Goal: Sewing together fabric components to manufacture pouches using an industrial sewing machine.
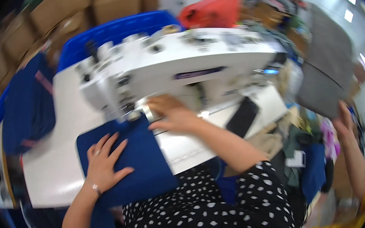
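A dark blue cloth piece (142, 158) lies on the bed of a white sewing machine (197, 57), its far edge under the needle area (131, 111). My left hand (104, 161) rests flat on the cloth with fingers spread, a ring and a bracelet on it. My right hand (176, 113) is beside the needle area at the cloth's far right corner, fingers bent and thumb held apart. A shiny metal part (146, 110) shows by its fingers; whether they touch it I cannot tell. The near part of the cloth hangs over the table edge towards my lap.
Folded blue cloth (30, 102) is stacked at the left. A black phone (243, 117) lies on the machine table's right side. Behind the machine stand a blue bin (116, 27) and cardboard boxes (116, 2). At right, another person's hand (345, 120) holds a grey panel (328, 62).
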The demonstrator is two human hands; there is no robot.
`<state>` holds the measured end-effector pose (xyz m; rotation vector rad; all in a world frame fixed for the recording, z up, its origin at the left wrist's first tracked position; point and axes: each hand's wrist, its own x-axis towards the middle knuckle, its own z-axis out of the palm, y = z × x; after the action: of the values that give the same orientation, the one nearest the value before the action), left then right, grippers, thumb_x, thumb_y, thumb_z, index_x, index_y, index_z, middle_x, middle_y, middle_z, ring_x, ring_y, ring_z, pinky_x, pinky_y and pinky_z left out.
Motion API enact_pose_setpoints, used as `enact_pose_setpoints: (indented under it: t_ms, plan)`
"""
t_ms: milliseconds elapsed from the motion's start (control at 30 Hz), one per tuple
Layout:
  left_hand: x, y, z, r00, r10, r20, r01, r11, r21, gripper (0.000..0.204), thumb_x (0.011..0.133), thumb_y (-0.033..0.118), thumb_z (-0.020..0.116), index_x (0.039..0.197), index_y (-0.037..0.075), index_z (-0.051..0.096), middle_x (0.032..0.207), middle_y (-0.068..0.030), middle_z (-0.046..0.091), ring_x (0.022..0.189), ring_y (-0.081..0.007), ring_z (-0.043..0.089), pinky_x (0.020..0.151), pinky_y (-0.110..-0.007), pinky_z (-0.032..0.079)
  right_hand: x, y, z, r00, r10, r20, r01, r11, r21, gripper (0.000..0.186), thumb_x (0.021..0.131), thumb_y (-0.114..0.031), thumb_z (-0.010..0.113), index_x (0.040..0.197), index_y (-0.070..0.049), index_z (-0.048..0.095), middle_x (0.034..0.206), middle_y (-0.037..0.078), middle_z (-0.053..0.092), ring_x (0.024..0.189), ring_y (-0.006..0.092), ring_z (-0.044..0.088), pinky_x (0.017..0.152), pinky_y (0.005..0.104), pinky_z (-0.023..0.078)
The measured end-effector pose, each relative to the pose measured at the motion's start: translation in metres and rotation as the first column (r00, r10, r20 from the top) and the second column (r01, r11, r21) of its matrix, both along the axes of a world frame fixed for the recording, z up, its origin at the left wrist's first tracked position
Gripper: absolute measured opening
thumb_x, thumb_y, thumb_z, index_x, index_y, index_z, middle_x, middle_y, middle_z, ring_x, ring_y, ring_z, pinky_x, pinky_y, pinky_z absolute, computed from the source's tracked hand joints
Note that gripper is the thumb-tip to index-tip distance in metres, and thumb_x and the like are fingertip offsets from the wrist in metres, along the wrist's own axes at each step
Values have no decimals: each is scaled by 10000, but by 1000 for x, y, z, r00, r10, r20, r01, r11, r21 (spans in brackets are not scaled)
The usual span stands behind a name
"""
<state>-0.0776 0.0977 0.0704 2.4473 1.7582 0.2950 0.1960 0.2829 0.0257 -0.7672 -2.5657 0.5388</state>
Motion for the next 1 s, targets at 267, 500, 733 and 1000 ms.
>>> enact_pose_setpoints:
  t_ms: [267, 500, 733, 1000]
  plan:
    - [-6, -7, 2, 997, -49, -52, 47, 998, -30, 835, 840, 633, 670, 1479, 117, 522, 1588, -180, 396, 1461, -408, 338, 1154, -535, 258, -1, -11, 17, 995, 99, -29, -94, 986, 139, 669, 856, -465, 754, 1400, -105, 604, 1529, 162, 475, 1409, 368, 415, 1180, 451, 318]
    - [-1, -11, 21, 996, -77, -38, 75, 996, -38, 788, 855, 545, 707, 1488, 119, 508, 1600, -171, 380, 1481, -394, 317, 1182, -532, 233, 3, -7, 14, 996, 92, 6, -92, 987, 130, 670, 867, -454, 747, 1419, -115, 575, 1533, 146, 465, 1418, 349, 400, 1167, 475, 326]
    - [-7, -40, 33, 998, -61, -17, 62, 996, 57, 697, 845, 467, 747, 1423, 119, 575, 1526, -161, 476, 1423, -389, 412, 1181, -543, 236, -14, -11, 24, 991, 135, 8, -135, 984, 119, 635, 866, -466, 735, 1376, -106, 622, 1505, 160, 501, 1412, 361, 413, 1179, 472, 312]
    - [-59, -97, 26, 985, 159, 67, -169, 966, 198, 536, 933, 351, 700, 1433, 196, 581, 1530, -76, 514, 1424, -276, 461, 1183, -513, 280, -12, -32, 35, 990, 130, 59, -139, 972, 191, 484, 845, -325, 797, 1291, -162, 704, 1441, 100, 574, 1369, 340, 472, 1152, 483, 350]
